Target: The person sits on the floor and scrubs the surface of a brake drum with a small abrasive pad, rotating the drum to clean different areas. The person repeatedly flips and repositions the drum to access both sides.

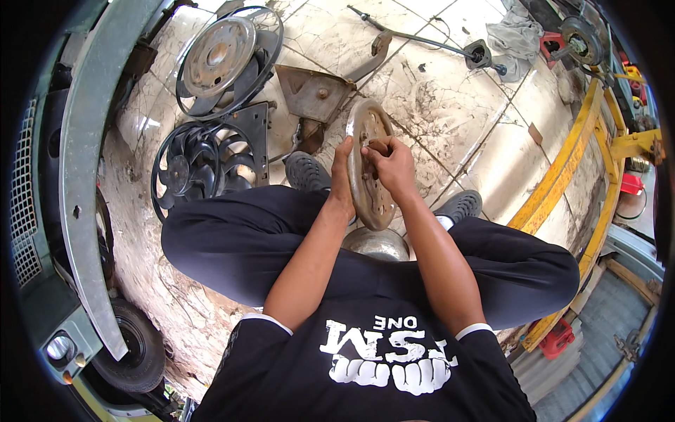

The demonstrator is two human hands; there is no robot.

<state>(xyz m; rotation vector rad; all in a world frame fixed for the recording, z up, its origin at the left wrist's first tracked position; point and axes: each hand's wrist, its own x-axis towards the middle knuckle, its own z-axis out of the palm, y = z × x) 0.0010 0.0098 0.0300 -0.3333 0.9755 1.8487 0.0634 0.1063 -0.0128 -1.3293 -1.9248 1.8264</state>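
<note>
A round, rusty metal disc [373,205], which looks like a brake backing plate, stands on edge in front of me between my knees. My left hand [342,177] grips its left rim, thumb up along the edge. Against the disc's inner face, near its centre, my right hand [394,167] is closed with bent fingers. A small brown piece shows at those fingertips, too hidden to name. Below the disc, a shiny rounded metal part [377,243] sits between my legs.
Black cooling fans [184,176] lie at the left, a similar rusty disc [219,55] beyond them. A rusty bracket with an arm [316,95] lies ahead. A thin rod with a flange [479,55] is farther right. A yellow metal frame [562,165] stands right, a vehicle bumper [88,176] left.
</note>
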